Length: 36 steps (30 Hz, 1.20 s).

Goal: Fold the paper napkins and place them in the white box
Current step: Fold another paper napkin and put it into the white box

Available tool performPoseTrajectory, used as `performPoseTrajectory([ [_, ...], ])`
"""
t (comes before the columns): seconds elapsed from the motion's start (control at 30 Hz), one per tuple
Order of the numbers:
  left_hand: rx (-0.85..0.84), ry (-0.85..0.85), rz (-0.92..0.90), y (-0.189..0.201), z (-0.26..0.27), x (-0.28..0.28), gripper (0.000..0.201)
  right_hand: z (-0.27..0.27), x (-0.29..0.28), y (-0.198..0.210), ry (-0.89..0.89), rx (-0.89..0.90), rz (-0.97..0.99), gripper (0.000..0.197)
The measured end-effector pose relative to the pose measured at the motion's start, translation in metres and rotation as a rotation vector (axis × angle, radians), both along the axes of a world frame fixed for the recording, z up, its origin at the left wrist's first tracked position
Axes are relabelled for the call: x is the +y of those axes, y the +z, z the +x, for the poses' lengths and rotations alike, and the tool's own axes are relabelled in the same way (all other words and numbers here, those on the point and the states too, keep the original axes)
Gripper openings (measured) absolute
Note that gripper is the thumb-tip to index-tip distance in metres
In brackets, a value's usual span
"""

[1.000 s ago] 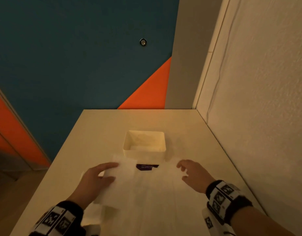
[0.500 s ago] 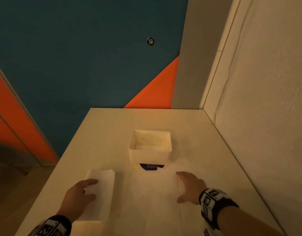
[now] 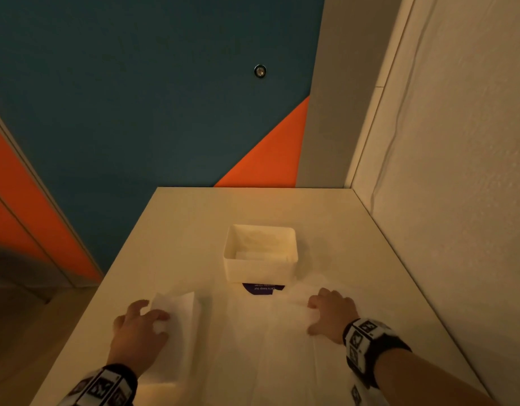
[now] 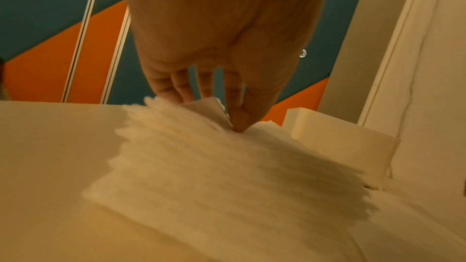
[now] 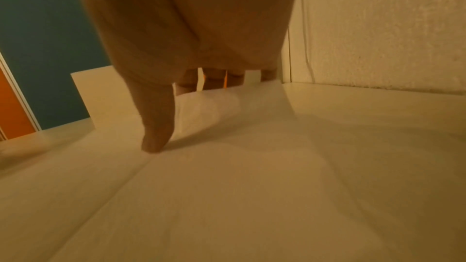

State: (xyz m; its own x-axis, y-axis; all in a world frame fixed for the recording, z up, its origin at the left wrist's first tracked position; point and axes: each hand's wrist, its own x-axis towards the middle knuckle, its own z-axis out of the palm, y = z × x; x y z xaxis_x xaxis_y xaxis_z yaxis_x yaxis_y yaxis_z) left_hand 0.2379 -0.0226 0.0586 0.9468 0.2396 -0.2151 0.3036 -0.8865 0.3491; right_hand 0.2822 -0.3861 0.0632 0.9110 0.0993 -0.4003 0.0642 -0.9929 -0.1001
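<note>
The white box (image 3: 260,253) stands mid-table with folded napkins inside; it also shows as the box (image 4: 340,140) and the box (image 5: 100,95) in the wrist views. At the left lies a stack of folded napkins (image 3: 182,338). My left hand (image 3: 154,312) rests on it and pinches the top napkin's far corner (image 4: 209,107) between thumb and fingers (image 4: 237,95). An unfolded napkin (image 3: 267,347) is spread in front of the box. My right hand (image 3: 311,317) grips its raised far edge (image 5: 209,105), thumb (image 5: 156,123) down on the sheet.
A purple label (image 3: 263,288) peeks out from under the box. The pale table (image 3: 194,218) meets a rough white wall (image 3: 458,200) on its right side; its left edge drops off to the floor. A blue and orange wall stands behind.
The left hand moved the napkin stack left, set it down, and now pinches its top corner. The right hand's fingers went from flat to curled round the spread napkin's far edge.
</note>
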Motion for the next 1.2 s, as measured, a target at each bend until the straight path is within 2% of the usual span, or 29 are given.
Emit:
performPoseTrajectory([
  [0.17,0.023,0.012,0.128,0.013,-0.001,-0.016,0.039,0.003,-0.003,0.022,-0.017,-0.064,0.188,0.011],
  [0.2,-0.003,-0.002,0.109,0.015,-0.001,-0.02,0.042,0.003,-0.003,0.028,-0.01,-0.082,0.216,0.009],
  [0.3,-0.111,-0.069,-0.077,0.02,0.004,-0.035,0.042,0.007,-0.002,0.05,-0.009,-0.134,0.311,0.025],
  [0.37,-0.154,-0.114,-0.325,0.026,0.008,-0.048,0.033,0.009,0.0,0.067,-0.046,-0.181,0.439,0.023],
  [0.47,-0.067,-0.107,-0.754,0.037,0.012,-0.073,0.023,0.007,0.004,0.09,-0.129,-0.237,0.701,0.018],
  [0.57,0.005,-0.131,-0.936,0.054,0.012,-0.098,0.022,-0.006,0.009,0.113,-0.261,-0.251,1.057,0.013],
  [0.6,0.029,-0.134,-0.968,0.06,0.013,-0.105,0.031,-0.01,0.012,0.12,-0.289,-0.253,1.152,0.014],
  [0.67,0.104,-0.171,-1.03,0.068,0.017,-0.116,0.061,-0.017,0.015,0.132,-0.323,-0.258,1.282,0.015],
  [0.7,0.155,-0.201,-1.076,0.073,0.018,-0.122,0.068,-0.021,0.017,0.136,-0.329,-0.262,1.334,0.015],
  [0.73,0.202,-0.223,-1.135,0.077,0.02,-0.128,0.068,-0.024,0.02,0.14,-0.334,-0.266,1.38,0.016],
  [0.8,0.252,-0.188,-1.319,0.086,0.021,-0.138,0.053,-0.03,0.023,0.144,-0.345,-0.271,1.471,0.017],
  [0.87,0.215,-0.151,-1.466,0.095,0.02,-0.144,0.042,-0.035,0.025,0.145,-0.363,-0.272,1.548,0.018],
  [0.93,0.088,-0.118,-1.533,0.1,0.02,-0.145,0.038,-0.038,0.023,0.142,-0.393,-0.27,1.591,0.021],
  [1.03,-0.08,-0.124,-1.533,0.109,0.02,-0.144,0.031,-0.043,0.017,0.137,-0.428,-0.216,1.652,0.027],
  [1.2,-0.209,-0.215,-1.449,0.118,0.021,-0.138,0.023,-0.048,0.007,0.129,-0.427,-0.103,1.698,0.041],
])
